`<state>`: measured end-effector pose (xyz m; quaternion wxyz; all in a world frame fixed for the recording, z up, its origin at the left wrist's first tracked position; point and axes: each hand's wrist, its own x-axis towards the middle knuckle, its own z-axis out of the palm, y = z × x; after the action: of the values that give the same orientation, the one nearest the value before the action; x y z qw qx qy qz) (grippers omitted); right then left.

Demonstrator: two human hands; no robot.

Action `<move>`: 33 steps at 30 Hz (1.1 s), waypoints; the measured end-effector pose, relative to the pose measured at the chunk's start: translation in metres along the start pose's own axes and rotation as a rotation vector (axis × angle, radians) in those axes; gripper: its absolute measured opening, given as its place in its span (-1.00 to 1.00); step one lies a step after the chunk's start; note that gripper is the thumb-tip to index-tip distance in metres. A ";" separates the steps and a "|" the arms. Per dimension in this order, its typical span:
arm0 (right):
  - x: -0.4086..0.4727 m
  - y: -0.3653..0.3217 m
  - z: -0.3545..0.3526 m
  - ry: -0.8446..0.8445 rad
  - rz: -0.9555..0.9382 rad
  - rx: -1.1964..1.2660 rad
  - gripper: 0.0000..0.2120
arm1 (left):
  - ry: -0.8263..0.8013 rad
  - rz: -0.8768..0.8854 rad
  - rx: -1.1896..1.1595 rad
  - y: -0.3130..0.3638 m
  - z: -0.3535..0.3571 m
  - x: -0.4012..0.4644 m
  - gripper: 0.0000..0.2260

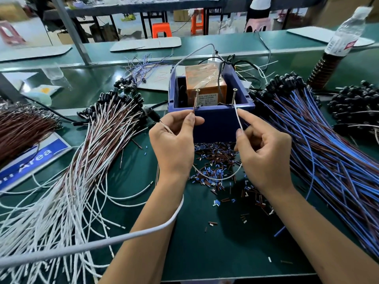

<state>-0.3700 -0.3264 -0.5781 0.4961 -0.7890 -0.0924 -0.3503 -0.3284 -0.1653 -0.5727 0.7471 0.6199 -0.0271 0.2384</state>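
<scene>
While its white loop sags between the wrists, the wire (217,178) rises into both hands: the left hand (174,140) pinches the brown end, the right hand (264,152) pinches the white end. Each tip meets a screw (197,97) on the blue box (215,121).

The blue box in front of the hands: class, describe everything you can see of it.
The blue box is an open-topped, square container, plastic by its look, standing upright on the green bench. Inside sits an orange block wrapped in clear film. Two long screws rise at its front rim. The left hand and right hand each pinch a wire end up to a screw. Cut insulation bits lie at its base.
</scene>
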 end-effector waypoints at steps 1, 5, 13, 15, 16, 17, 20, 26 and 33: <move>0.000 0.000 0.000 0.000 0.001 -0.001 -0.65 | 0.005 -0.009 -0.011 0.000 0.000 0.000 -0.91; 0.001 -0.001 0.000 0.008 0.003 -0.008 -0.66 | 0.008 -0.040 -0.034 0.002 0.003 0.000 -0.90; 0.001 0.000 -0.001 0.012 -0.012 -0.011 -0.67 | -0.001 -0.056 -0.065 0.006 0.003 0.000 -0.88; 0.001 0.000 -0.001 0.010 -0.011 -0.006 -0.67 | -0.005 -0.059 -0.070 0.006 0.003 0.000 -0.87; 0.001 0.000 -0.001 0.007 -0.007 -0.004 -0.67 | -0.006 -0.061 -0.070 0.006 0.003 0.000 -0.87; 0.001 0.000 -0.001 0.005 -0.004 -0.003 -0.67 | -0.006 -0.062 -0.069 0.007 0.003 0.000 -0.88; 0.001 0.000 -0.001 0.003 0.002 -0.004 -0.67 | -0.003 -0.067 -0.066 0.007 0.003 0.000 -0.89; 0.002 0.001 -0.003 0.016 0.020 -0.013 -0.67 | 0.003 -0.095 -0.113 0.012 0.001 -0.001 -0.86; 0.001 0.001 -0.009 0.089 0.053 0.030 -0.71 | -0.149 -0.116 -0.185 0.036 0.005 -0.010 -0.86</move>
<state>-0.3733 -0.3346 -0.5756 0.5208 -0.7672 -0.0544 -0.3705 -0.3497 -0.1687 -0.5422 0.8096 0.5648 -0.0688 0.1445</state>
